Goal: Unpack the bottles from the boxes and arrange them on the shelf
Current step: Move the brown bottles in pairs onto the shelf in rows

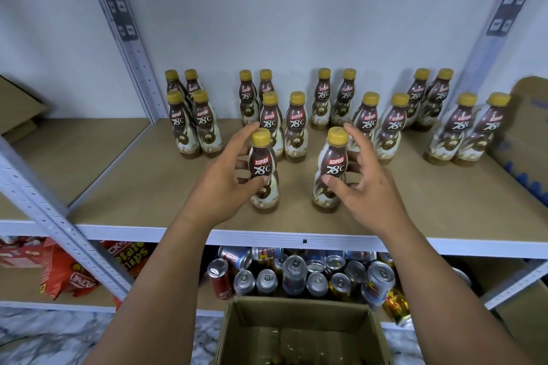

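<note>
Two brown-and-cream Kopiko 78°C bottles with yellow caps stand upright near the front of the brown shelf board [142, 187]. My left hand [219, 187] holds the left bottle [262, 167], thumb on the label, fingers behind it. My right hand [370, 187] holds the right bottle [333, 163] the same way, with looser fingers. Behind them, several identical bottles [295, 127] stand in groups of up to four along the shelf. An open cardboard box [299, 308] sits below my arms, with more bottles dimly visible inside.
A printed cardboard box [527, 127] stands at the shelf's right end. Flattened cardboard [17, 109] lies on the neighbouring shelf at left. The lower shelf holds several drink cans [296, 272] and red chip bags [68, 278]. Grey metal uprights [127, 38] frame the bay.
</note>
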The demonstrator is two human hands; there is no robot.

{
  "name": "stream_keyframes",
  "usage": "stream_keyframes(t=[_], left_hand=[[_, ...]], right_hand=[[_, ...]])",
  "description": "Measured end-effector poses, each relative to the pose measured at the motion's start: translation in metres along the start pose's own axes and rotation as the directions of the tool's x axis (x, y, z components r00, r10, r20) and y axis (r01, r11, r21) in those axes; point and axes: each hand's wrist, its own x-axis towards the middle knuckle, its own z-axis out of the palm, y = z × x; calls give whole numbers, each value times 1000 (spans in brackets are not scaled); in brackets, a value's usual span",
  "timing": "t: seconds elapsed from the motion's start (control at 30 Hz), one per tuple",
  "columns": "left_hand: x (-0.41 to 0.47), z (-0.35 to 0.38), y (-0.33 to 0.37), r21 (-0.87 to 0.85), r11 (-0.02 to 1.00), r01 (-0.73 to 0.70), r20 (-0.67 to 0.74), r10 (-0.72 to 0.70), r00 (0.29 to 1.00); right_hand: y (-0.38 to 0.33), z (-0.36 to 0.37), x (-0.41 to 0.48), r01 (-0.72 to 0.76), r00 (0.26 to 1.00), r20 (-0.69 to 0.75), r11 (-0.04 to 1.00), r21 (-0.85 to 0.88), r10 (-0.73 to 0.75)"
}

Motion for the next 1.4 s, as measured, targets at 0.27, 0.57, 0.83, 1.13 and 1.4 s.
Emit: stream_keyframes(t=[0.27, 0.57, 0.83, 1.13, 1.4], left_hand=[[0, 10, 7, 7, 1000, 4, 30, -5, 1000], [-1, 12, 10, -4, 1000, 7, 38, -7, 999], [-1, 9, 16, 32, 999, 12, 45, -13, 999], [-4, 9, 14, 60, 998, -22, 60, 18, 998], [-7, -5, 7, 83, 996, -26, 57, 21, 998]], right_hand=[[-17, 22, -5, 54, 996, 74, 998, -13, -53], [-20, 27, -4, 61, 995, 78, 998, 7, -61], [-25, 14, 0, 109, 990, 91, 993, -49, -104], [-22, 19, 1, 124, 988, 103, 985, -120, -112], [-25, 34, 1, 136, 987, 102, 978, -160, -121]])
